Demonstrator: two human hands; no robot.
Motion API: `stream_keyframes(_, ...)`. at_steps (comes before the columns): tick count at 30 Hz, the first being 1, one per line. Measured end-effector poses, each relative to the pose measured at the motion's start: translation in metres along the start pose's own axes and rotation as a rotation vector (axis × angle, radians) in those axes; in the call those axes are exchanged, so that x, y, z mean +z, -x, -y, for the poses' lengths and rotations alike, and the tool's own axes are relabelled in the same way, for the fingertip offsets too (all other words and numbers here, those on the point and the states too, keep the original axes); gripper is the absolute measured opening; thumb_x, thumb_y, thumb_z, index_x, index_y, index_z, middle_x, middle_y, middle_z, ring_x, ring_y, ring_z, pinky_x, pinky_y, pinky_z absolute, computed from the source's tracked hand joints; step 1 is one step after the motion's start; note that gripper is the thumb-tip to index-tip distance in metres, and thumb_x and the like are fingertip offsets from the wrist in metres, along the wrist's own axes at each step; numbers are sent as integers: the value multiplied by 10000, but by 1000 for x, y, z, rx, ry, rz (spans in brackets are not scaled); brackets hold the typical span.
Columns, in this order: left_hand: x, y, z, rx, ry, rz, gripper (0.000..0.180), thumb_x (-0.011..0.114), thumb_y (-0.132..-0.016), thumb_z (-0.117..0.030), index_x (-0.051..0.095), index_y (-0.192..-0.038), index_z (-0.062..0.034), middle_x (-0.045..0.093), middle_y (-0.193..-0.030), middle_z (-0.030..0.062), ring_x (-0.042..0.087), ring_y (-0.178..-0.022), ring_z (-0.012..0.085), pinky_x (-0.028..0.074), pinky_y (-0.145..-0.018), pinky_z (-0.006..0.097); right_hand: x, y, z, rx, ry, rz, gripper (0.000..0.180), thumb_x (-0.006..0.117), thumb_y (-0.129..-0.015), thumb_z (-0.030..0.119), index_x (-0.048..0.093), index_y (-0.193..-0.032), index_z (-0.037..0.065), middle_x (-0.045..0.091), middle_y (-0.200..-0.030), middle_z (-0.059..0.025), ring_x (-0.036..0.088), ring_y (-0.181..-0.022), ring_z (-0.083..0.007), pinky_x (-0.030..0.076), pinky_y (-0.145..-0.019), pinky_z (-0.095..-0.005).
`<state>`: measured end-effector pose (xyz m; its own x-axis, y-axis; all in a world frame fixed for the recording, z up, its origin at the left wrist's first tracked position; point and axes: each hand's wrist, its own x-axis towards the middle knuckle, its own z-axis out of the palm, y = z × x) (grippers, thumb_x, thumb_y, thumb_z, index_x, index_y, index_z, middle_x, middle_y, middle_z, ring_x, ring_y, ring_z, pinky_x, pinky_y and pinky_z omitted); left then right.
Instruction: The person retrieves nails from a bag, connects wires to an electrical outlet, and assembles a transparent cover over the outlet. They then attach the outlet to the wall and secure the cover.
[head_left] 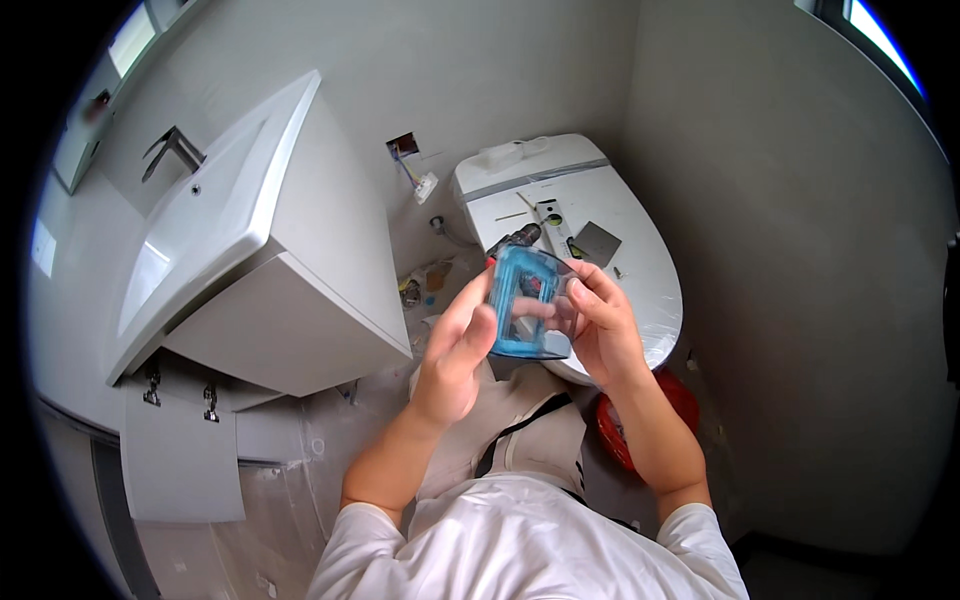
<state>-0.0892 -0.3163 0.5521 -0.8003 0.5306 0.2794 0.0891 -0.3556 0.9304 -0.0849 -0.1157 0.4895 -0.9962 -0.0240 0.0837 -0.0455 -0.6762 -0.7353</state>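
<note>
Translucent blue plastic case (525, 303) — held up in front of your chest, above the closed toilet lid (640, 260), between both hands. Your left hand (452, 362) closes on its left edge, thumb and forefinger pressed along the side wall; your right hand (600, 325) clamps the right edge, fingers curled over the front face. The case sits upright and slightly tilted, its lower rim level with your left thumb and its upper rim clear of both grips. Behind it, resting on the lid, lie a cordless drill (512, 240), a short spirit level (553, 222) and a grey square plate (597, 243). A washbasin cabinet (290, 290) stands well apart to your left.

Risk, as a judgement: the hold is at the edges only — a smooth case pinched this way could slip or spring open, spilling any contents onto the film-covered floor (300, 450). A fall straight down would strike the lid or the tools there.
</note>
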Motion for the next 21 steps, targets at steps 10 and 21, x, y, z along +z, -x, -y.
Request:
stream_keyframes(10, -12, 17, 41, 281, -337, -152, 677, 697, -1036, -320, 448, -1572, 9, 633, -1030, 22, 544, -833, 113, 452, -765, 247, 14, 15, -25, 205, -398, -373, 160, 640, -1064, 214, 643, -1121, 65, 591, -830, 16, 534, -664, -66, 484, -596, -230)
stream_keyframes(21, -66, -39, 18, 22, 210, -58, 381, 726, -948, -68, 655, -1298, 63, 607, -868, 5, 543, -722, 96, 455, -669, 248, 18, 6, 80, -375, 55, 136, 515, 635, -978, 27, 489, -1461, -76, 554, -1323, -152, 678, -1220, -308, 575, -1049, -394)
